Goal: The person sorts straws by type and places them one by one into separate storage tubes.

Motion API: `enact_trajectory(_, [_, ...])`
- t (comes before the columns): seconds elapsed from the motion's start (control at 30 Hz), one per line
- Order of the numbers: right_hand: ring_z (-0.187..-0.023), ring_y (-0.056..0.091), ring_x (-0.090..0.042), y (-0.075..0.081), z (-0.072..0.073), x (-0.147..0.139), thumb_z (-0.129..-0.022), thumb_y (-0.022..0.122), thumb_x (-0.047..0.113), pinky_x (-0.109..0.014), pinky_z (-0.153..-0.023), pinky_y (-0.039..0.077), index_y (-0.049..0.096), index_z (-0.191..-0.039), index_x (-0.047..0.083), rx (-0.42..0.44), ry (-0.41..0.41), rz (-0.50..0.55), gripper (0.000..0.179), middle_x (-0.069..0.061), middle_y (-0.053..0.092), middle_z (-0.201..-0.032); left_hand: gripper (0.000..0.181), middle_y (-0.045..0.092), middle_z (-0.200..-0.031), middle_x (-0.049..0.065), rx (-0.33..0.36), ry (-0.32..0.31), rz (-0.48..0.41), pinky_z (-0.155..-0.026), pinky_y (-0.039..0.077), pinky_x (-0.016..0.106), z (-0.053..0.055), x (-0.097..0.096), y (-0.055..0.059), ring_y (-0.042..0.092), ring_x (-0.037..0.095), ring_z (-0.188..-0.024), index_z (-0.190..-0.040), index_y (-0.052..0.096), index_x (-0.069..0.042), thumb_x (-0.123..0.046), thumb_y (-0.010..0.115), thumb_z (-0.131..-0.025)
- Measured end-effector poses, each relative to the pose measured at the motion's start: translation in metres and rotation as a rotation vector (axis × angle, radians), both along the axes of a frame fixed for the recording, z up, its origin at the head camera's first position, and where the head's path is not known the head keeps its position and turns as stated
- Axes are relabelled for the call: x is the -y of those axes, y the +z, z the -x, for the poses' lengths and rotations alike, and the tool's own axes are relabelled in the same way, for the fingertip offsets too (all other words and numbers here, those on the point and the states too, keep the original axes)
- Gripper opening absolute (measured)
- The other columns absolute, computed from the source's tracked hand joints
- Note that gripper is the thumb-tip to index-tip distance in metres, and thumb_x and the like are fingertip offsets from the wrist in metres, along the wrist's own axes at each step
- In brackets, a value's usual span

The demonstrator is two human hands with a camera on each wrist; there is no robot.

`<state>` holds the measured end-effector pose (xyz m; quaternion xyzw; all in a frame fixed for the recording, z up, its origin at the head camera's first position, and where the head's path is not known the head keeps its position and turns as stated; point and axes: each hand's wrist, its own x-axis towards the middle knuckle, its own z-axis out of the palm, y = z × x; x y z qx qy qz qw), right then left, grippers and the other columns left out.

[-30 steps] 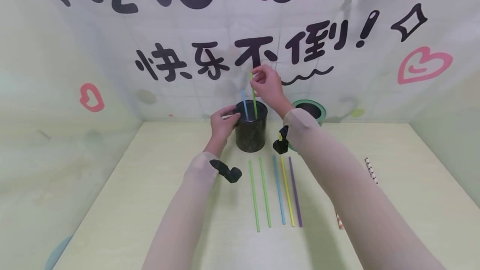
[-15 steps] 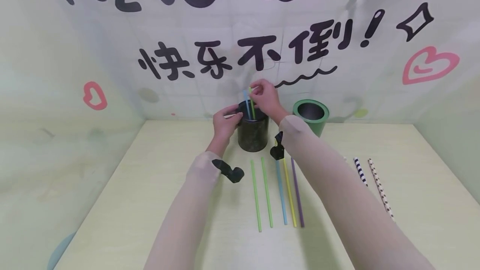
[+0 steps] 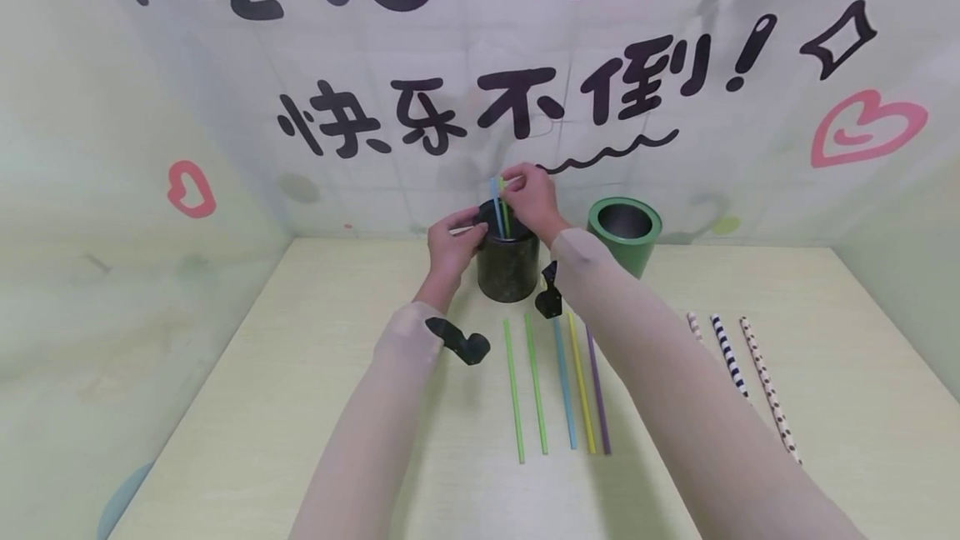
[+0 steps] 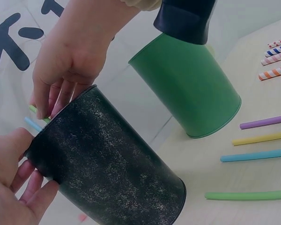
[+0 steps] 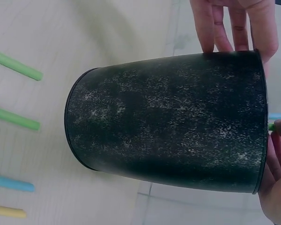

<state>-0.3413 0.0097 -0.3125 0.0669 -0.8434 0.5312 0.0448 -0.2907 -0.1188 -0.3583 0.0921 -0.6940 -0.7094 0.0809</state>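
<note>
A black cup (image 3: 508, 271) stands on the table near the back wall. My left hand (image 3: 450, 248) holds it at the left of its rim, fingertips against its side in the left wrist view. Above the cup's mouth, my right hand (image 3: 531, 195) pinches the upper end of a light green straw (image 4: 33, 108) whose lower part is inside the cup. Beside it a blue straw (image 3: 497, 211) leans in the same cup, its top sticking out over the rim. The lower ends of both straws are hidden by the cup wall.
A green cup (image 3: 632, 253) stands to the right of the black one. In front lie two green straws (image 3: 514, 394), a blue, a yellow (image 3: 582, 394) and a purple straw (image 3: 599, 394). Patterned paper straws (image 3: 729, 352) lie farther right, partly behind the right sleeve (image 3: 652, 357).
My right hand has come down with the green straw, which now sits deeper in the black cup, its top about level with the blue one. My left hand stays at the rim.
</note>
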Motion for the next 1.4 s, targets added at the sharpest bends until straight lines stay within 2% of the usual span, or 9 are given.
enact_trajectory(0.13, [-0.077, 0.058, -0.022, 0.0, 0.0, 0.0, -0.085, 0.062, 0.005, -0.029, -0.063, 0.051, 0.061, -0.108, 0.005, 0.003, -0.033, -0.044, 0.023, -0.012, 0.063, -0.093, 0.032, 0.055, -0.108, 0.014, 0.008, -0.004, 0.003, -0.074, 0.055, 0.029, 0.0, -0.001, 0.0, 0.059, 0.021, -0.089, -0.115, 0.063, -0.004, -0.004, 0.065, -0.082])
enact_trajectory(0.63, [-0.083, 0.06, -0.022, -0.001, 0.002, -0.009, -0.085, 0.061, 0.006, -0.03, -0.066, 0.053, 0.06, -0.111, 0.005, 0.033, -0.039, -0.027, 0.026, -0.013, 0.064, -0.097, 0.033, 0.056, -0.105, 0.014, -0.01, -0.016, -0.021, -0.073, 0.055, 0.027, 0.0, -0.009, 0.001, 0.059, 0.02, -0.087, -0.114, 0.063, -0.003, -0.003, 0.065, -0.082])
enact_trajectory(0.97, [-0.085, 0.061, -0.028, 0.0, 0.002, -0.015, -0.084, 0.058, 0.002, -0.036, -0.067, 0.056, 0.059, -0.113, 0.003, 0.061, 0.005, 0.05, 0.029, -0.015, 0.062, -0.099, 0.033, 0.056, -0.105, 0.014, -0.007, -0.019, -0.027, -0.072, 0.055, 0.027, 0.001, -0.011, -0.001, 0.059, 0.02, -0.086, -0.114, 0.063, -0.003, -0.001, 0.065, -0.081])
enact_trajectory(1.2, [-0.086, 0.057, -0.025, 0.006, -0.007, -0.022, -0.084, 0.056, 0.002, -0.038, -0.068, 0.056, 0.06, -0.111, 0.002, 0.088, 0.04, 0.092, 0.027, -0.015, 0.059, -0.1, 0.033, 0.056, -0.106, 0.014, 0.002, -0.016, -0.016, -0.073, 0.055, 0.028, -0.001, -0.007, 0.002, 0.059, 0.019, -0.085, -0.115, 0.063, -0.004, -0.001, 0.065, -0.081])
enact_trajectory(1.4, [-0.093, 0.057, -0.034, 0.01, -0.019, -0.032, -0.086, 0.057, 0.007, -0.038, -0.067, 0.056, 0.059, -0.113, 0.0, 0.107, 0.115, 0.123, 0.028, -0.015, 0.058, -0.099, 0.034, 0.057, -0.105, 0.013, 0.006, -0.012, 0.006, -0.075, 0.054, 0.03, -0.003, -0.002, 0.004, 0.059, 0.018, -0.084, -0.116, 0.063, -0.005, -0.003, 0.064, -0.082])
